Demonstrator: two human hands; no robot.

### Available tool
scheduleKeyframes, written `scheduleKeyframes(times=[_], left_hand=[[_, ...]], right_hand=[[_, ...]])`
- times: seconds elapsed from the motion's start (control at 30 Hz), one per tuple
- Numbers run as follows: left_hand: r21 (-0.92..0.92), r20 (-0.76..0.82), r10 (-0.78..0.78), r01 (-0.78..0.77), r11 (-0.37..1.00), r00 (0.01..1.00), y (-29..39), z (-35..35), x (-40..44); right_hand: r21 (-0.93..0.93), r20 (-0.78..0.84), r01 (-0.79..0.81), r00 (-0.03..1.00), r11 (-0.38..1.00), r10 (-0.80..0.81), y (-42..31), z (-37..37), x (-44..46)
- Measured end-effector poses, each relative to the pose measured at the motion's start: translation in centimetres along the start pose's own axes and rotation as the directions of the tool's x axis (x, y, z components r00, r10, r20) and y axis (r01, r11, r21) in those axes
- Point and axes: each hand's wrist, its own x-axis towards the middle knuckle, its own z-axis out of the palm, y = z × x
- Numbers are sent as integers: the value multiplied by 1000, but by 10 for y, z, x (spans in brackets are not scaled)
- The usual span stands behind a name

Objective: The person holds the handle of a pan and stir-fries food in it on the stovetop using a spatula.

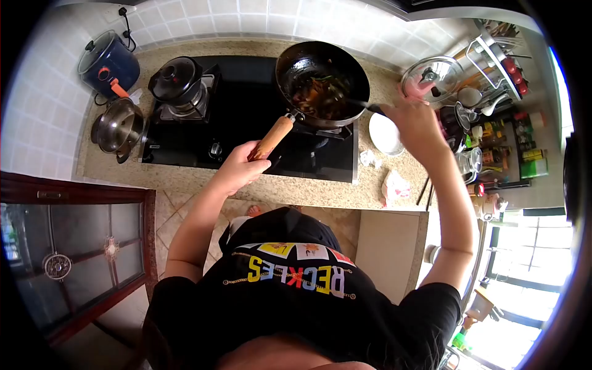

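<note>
A dark wok (295, 61) sits on the right burner of the black glass cooktop. Its light wooden handle (272, 139) points toward me, and my left hand (239, 171) is closed around the end of it. In the wok lies glossy, dark-sauced food (320, 97) with brown, orange and green pieces. My right hand (410, 123), slightly blurred, grips a dark-handled spatula (365, 105) that reaches over the wok's right rim. The spatula's far end is lost among the food, so its shape cannot be made out. Beneath my right hand is a white bowl (385, 137).
A black lidded pot (176, 80) stands on the left burner. Left of it are a steel pot (120, 126) and a blue cooker (110, 65). A glass lid (441, 75), crumpled plastic packets (394, 186) and a rack of seasoning jars (493, 151) line the right side.
</note>
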Motion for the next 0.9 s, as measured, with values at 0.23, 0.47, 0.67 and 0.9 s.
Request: scheduleKeyframes(times=[0.23, 0.47, 0.67, 0.9], left_hand=[[7, -27, 23, -23, 1000, 999, 0, 3, 2], [-11, -8, 28, -28, 1000, 1000, -6, 2, 3], [28, -28, 9, -8, 1000, 1000, -1, 1, -2], [12, -21, 31, -31, 999, 999, -5, 3, -1]], right_hand=[[330, -167, -299, 915, 895, 367, 2, 25, 19], [279, -34, -225, 969, 934, 243, -40, 76, 0], [206, 19, -287, 957, 935, 289, -31, -42, -53], [138, 57, -332, 943, 933, 327, -48, 0, -3]])
